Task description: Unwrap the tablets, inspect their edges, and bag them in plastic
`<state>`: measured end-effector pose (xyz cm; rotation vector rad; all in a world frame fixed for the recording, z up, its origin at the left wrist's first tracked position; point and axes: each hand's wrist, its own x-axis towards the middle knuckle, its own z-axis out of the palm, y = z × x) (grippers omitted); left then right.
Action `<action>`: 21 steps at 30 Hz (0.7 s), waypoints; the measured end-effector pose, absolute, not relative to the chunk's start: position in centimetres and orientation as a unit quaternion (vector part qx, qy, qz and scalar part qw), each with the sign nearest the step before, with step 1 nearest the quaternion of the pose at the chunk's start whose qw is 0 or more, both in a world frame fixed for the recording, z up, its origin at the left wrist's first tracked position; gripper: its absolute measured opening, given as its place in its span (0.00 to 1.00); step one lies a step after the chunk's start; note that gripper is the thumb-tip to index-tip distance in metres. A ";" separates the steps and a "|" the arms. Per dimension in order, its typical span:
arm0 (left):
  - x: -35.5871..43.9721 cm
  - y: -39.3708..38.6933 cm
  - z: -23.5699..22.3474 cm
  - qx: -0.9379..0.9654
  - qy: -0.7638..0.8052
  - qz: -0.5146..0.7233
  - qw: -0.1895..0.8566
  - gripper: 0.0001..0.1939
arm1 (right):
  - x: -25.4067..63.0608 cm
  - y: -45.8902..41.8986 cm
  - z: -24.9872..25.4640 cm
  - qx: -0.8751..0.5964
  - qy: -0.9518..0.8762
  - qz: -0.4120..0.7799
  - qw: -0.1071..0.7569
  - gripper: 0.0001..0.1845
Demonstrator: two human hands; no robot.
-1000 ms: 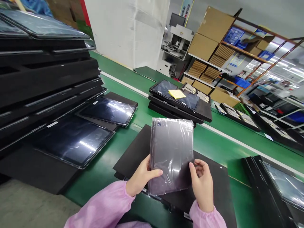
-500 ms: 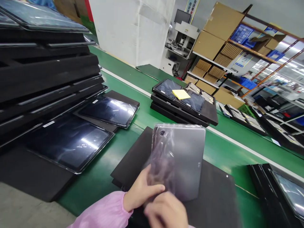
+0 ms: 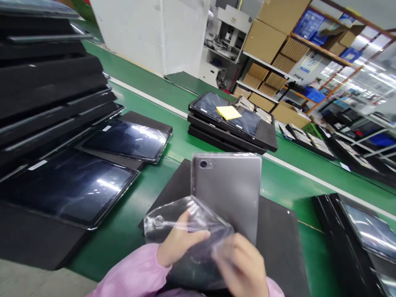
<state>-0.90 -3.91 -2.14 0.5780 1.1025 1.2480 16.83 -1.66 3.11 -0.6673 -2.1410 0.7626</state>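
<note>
A grey tablet (image 3: 230, 189) stands upright, back side toward me with its camera at the top left, above a black foam pad (image 3: 278, 243). My left hand (image 3: 176, 241) grips its lower left edge, thumb across the back. A clear plastic film (image 3: 185, 227) hangs peeled from the lower half and drapes over both hands. My right hand (image 3: 243, 266) is closed on that film at the bottom, blurred by motion. Both sleeves are pink.
Black trays with tablets are stacked at the left (image 3: 52, 90), and two dark-screened tablets (image 3: 126, 140) lie before them. Another tray stack with a yellow note (image 3: 229, 112) sits on the green belt (image 3: 287, 181). More trays stand at the right (image 3: 355, 235). Cardboard boxes fill the shelves behind.
The film that covered the whole back a second ago has been pulled down off the top. My right hand moved from the tablet's right edge to the film at the bottom.
</note>
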 end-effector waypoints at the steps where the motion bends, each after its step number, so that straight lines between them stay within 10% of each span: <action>1: -0.9 -3.8 -2.0 0.249 0.479 0.555 0.633 0.31 | 17.4 -1.3 3.4 -0.322 -0.815 0.237 0.419 0.07; 7: -0.9 -2.6 -1.0 0.205 0.453 0.571 0.653 0.31 | 20.9 -0.2 2.3 -0.587 -0.563 0.242 0.529 0.14; 12: -0.8 -2.7 -0.6 0.175 0.483 0.567 0.643 0.30 | 20.2 -1.1 0.5 -0.597 -0.479 0.426 0.482 0.22; 21: -0.4 -3.0 0.7 0.112 0.564 0.563 0.594 0.31 | 20.3 -3.1 0.6 -0.614 -0.335 0.374 0.609 0.20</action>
